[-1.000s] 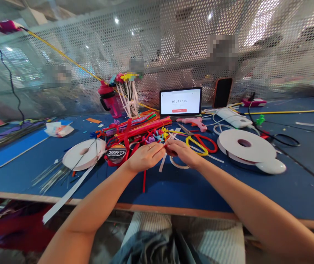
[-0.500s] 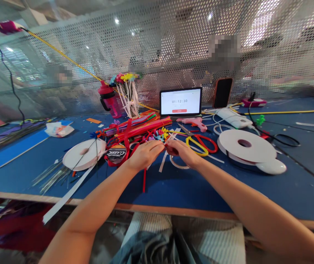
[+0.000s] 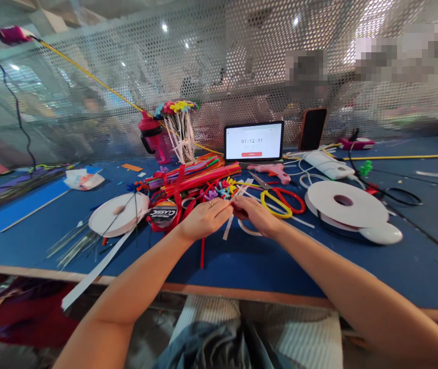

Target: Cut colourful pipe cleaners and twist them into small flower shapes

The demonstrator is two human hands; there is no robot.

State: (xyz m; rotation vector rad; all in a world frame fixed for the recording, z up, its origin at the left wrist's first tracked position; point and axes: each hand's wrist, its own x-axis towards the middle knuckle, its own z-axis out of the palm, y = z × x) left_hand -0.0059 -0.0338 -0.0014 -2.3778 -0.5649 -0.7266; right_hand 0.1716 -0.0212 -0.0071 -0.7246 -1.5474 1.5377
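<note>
My left hand (image 3: 203, 219) and my right hand (image 3: 253, 215) meet at the fingertips above the blue table (image 3: 280, 261). Both pinch a thin red pipe cleaner (image 3: 233, 204), mostly hidden by my fingers. Just behind them lies a heap of colourful pipe cleaners (image 3: 191, 179). A red-wrapped spool with a "CLASSIC" label (image 3: 164, 215) sits next to my left hand. Scissors with red and yellow handles (image 3: 278, 203) lie to the right of my right hand. A white paper strip (image 3: 228, 228) stands out below my fingertips.
Large white tape rolls (image 3: 119, 214) (image 3: 342, 204) lie on both sides. Behind are a pink glue gun (image 3: 270, 172), a tablet showing a timer (image 3: 254, 141), a phone (image 3: 312, 129) and a pink bottle (image 3: 153, 138). A perforated metal screen (image 3: 234, 66) closes off the back.
My hands have shifted only slightly and stay pinched together at the fingertips. The view has moved a little, and the timer has gone from 01:12:30 to 01:12:31.
</note>
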